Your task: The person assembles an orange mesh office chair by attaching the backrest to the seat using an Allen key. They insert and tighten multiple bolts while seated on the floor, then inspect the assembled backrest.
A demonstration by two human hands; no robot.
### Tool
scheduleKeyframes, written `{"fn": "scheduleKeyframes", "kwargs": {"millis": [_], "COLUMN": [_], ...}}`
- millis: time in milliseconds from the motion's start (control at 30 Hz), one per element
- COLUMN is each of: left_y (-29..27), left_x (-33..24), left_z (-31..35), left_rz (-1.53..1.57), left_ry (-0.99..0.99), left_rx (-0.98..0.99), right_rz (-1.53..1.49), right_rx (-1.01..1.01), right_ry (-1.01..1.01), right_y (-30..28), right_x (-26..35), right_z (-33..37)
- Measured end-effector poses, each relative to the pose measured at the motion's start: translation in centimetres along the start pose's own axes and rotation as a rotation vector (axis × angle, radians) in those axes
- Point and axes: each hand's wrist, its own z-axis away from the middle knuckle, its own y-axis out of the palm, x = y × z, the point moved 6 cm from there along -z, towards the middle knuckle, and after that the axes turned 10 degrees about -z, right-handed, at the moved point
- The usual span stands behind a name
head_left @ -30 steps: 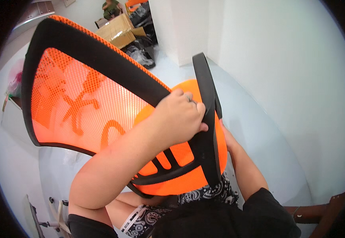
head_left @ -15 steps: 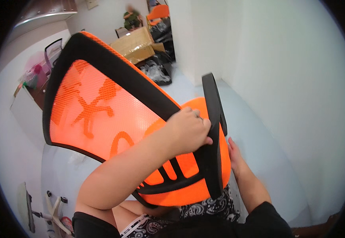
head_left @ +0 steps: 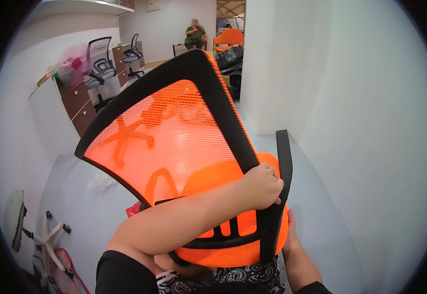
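An orange mesh office chair (head_left: 164, 122) with a black frame is tilted in front of me, its lower end over my lap. My left arm reaches across the backrest, and my left hand (head_left: 263, 187) is closed around the black frame where it meets the armrest (head_left: 284, 157). Against the right side of the orange seat (head_left: 267, 161), my right hand (head_left: 292, 234) holds the chair low down; its fingers are partly hidden behind the edge. Through the mesh, a dark star-shaped base shows on the floor beyond.
A grey chair part on a pale wheeled base (head_left: 51, 240) lies at the lower left. Brown-fronted drawers (head_left: 78, 105) and mesh chairs (head_left: 100, 63) line the left wall. A person (head_left: 195, 34) sits far back near an orange chair (head_left: 229, 38) and black bags (head_left: 229, 59). A white wall (head_left: 360, 122) rises on the right.
The chair has swung more upright, and its backrest top has shifted right. Both hands have moved slightly down with it, keeping their places. My view has lifted, showing more of the room.
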Motion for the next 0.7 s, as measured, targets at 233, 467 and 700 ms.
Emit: {"fn": "scheduleKeyframes", "kwargs": {"millis": [233,467,700], "left_y": [0.6,0.6,0.5], "left_x": [-0.8,0.0,-0.1], "left_z": [-1.3,-0.2,-0.7], "left_rz": [-0.025,-0.043,-0.065], "left_ry": [0.002,-0.035,-0.018], "left_rx": [-0.114,-0.126,-0.08], "right_rz": [0.332,1.195,0.751], "right_rx": [-0.012,-0.307,-0.076], "right_ry": [-0.34,-0.876,-0.529], "right_y": [-3.0,4.5,10.2], "right_x": [3.1,6.4,2.4], "right_z": [-1.6,4.2,3.9]}}
